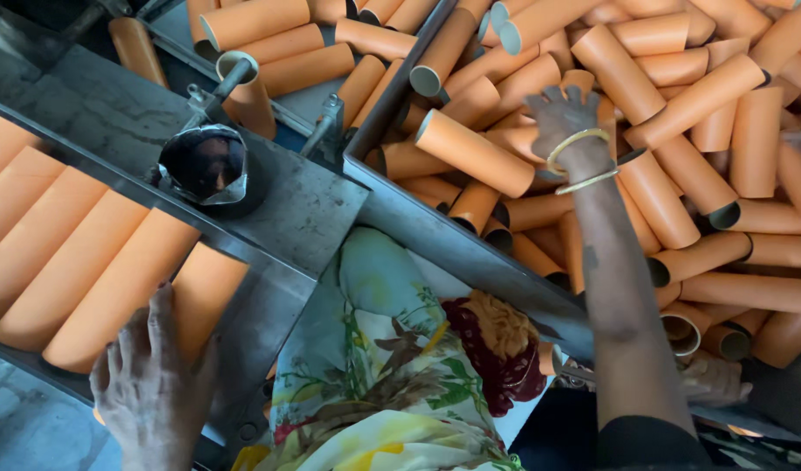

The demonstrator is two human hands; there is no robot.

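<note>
My left hand point(152, 384) rests at the near end of a row of orange tubes point(86, 262) lying side by side on a metal tray point(270, 305); its fingers touch the nearest tube point(207, 288). My right hand point(562, 109) reaches far into a bin heaped with orange tubes point(697, 174), fingers down among them beside one long tube point(475, 153). Two gold bangles point(579, 161) circle that wrist. Whether the right hand's fingers hold a tube is hidden.
A metal bin wall point(453, 244) separates the tray from the heap. A shiny round metal fixture point(204, 164) with a rod stands on the grey plate. More tubes point(278, 44) lie behind it. Floral cloth point(392, 366) covers my lap.
</note>
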